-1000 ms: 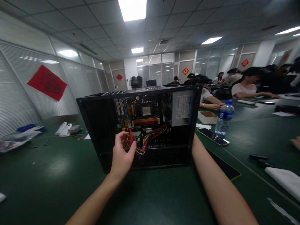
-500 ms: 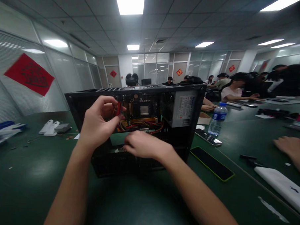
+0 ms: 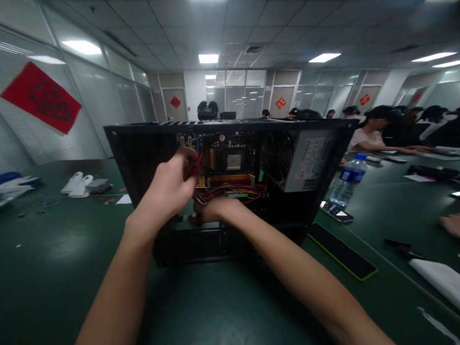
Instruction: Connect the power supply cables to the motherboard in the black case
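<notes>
at far left, a red paper sign (image 3: 41, 98) hangs on a glass partition (image 3: 104, 91); below it, clear plastic packaging (image 3: 10, 193) lies on the green table (image 3: 73, 250). next come two white objects (image 3: 80, 185) with a small grey box (image 3: 99, 186) just beside them. at centre, the black computer case (image 3: 191, 245) stands upright on the table, its exposed interior facing the viewer. the left hand (image 3: 173, 180) reaches in, thumb and fingers closed on a red cable (image 3: 195, 166) in front of the motherboard (image 3: 248, 159). the right hand (image 3: 214, 210) enters lower, just below a bundle of coloured wires (image 3: 236, 190); its fingertips are hidden, so whether it grips anything cannot be told. a fan (image 3: 280, 155) and a labelled power supply (image 3: 313, 161) occupy the case's upper right. further right, a black mat (image 3: 342, 251) with a yellow-green edge lies near the case. beyond it, a phone (image 3: 336, 212) lies at the base of a water bottle (image 3: 348, 181) with a blue cap. a person in a pale top (image 3: 366, 140) sits farther back, an arm along the table. at far right, a white slab-like object (image 3: 446, 280) lies on the table, and behind it another person's hand (image 3: 458, 228) rests at the edge of view.
</notes>
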`<state>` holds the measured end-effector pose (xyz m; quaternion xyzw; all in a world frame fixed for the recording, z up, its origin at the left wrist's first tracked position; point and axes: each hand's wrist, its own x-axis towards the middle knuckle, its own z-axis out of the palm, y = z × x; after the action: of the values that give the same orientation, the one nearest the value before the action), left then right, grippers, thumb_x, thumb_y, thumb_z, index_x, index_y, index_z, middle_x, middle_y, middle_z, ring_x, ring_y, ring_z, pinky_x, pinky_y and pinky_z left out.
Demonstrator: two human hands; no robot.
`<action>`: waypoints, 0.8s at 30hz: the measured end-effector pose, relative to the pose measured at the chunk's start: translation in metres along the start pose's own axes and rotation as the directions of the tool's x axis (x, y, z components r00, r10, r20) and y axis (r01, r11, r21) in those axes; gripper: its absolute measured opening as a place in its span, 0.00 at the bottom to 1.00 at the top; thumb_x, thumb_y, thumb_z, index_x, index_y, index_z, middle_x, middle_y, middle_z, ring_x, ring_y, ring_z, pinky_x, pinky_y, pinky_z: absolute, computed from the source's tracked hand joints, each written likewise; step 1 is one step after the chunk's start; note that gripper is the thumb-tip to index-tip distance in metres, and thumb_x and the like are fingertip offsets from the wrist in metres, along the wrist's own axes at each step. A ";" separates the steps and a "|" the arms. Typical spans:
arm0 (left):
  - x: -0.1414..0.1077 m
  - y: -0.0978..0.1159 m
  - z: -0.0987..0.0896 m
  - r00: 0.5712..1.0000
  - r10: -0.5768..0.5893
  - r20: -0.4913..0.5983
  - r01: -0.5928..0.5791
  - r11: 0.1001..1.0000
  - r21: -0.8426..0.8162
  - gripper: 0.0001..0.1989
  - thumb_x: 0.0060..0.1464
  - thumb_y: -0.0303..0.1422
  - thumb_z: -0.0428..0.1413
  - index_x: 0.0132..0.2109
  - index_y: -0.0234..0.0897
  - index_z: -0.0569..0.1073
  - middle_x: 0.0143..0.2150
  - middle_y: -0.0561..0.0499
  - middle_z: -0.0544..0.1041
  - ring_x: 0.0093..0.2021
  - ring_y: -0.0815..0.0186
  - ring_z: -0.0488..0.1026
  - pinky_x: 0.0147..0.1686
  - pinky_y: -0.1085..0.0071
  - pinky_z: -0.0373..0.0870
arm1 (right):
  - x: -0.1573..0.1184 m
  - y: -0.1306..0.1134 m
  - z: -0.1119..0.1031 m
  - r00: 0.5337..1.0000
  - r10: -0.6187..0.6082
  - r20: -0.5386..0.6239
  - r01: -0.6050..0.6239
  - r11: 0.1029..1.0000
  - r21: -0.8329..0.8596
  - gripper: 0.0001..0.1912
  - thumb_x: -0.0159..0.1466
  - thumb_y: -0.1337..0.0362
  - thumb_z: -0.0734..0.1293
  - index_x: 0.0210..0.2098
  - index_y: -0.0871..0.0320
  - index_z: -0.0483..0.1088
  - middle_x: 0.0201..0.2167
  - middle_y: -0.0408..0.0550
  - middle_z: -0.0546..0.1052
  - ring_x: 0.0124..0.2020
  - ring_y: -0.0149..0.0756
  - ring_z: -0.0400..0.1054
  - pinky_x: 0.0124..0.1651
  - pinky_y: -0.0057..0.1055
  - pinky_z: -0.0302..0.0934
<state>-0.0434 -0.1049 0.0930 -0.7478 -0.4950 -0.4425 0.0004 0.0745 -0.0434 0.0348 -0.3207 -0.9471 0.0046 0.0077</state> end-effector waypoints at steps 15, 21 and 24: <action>0.009 -0.010 0.010 0.983 -0.026 0.181 0.097 0.913 -0.396 0.05 0.50 0.30 0.59 0.36 0.35 0.77 0.36 0.48 0.79 0.36 0.61 0.77 0.36 0.65 0.77 | -0.170 0.012 -0.071 0.616 0.103 -0.781 -0.093 0.994 0.058 0.06 0.66 0.62 0.70 0.35 0.57 0.76 0.32 0.48 0.78 0.31 0.35 0.72 0.34 0.29 0.60; -0.007 0.022 0.014 0.870 0.096 0.484 0.163 0.870 -0.466 0.19 0.55 0.41 0.59 0.52 0.40 0.79 0.49 0.44 0.81 0.44 0.55 0.79 0.40 0.63 0.79 | -0.177 0.040 -0.071 0.424 0.282 -0.861 0.071 0.937 0.342 0.14 0.66 0.53 0.70 0.39 0.58 0.75 0.32 0.47 0.77 0.31 0.35 0.70 0.32 0.28 0.61; -0.015 0.037 0.021 0.832 0.170 0.529 0.138 0.859 -0.493 0.27 0.51 0.40 0.63 0.59 0.43 0.75 0.55 0.45 0.77 0.52 0.53 0.76 0.50 0.60 0.76 | -0.171 0.048 -0.067 0.454 0.279 -0.846 0.096 0.929 0.358 0.15 0.66 0.51 0.70 0.38 0.59 0.75 0.32 0.48 0.77 0.33 0.36 0.71 0.34 0.29 0.62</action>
<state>-0.0038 -0.1255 0.0869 -0.8202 -0.3314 -0.3214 -0.3380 0.2406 -0.1092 0.0994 -0.3202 -0.7669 0.0086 0.5561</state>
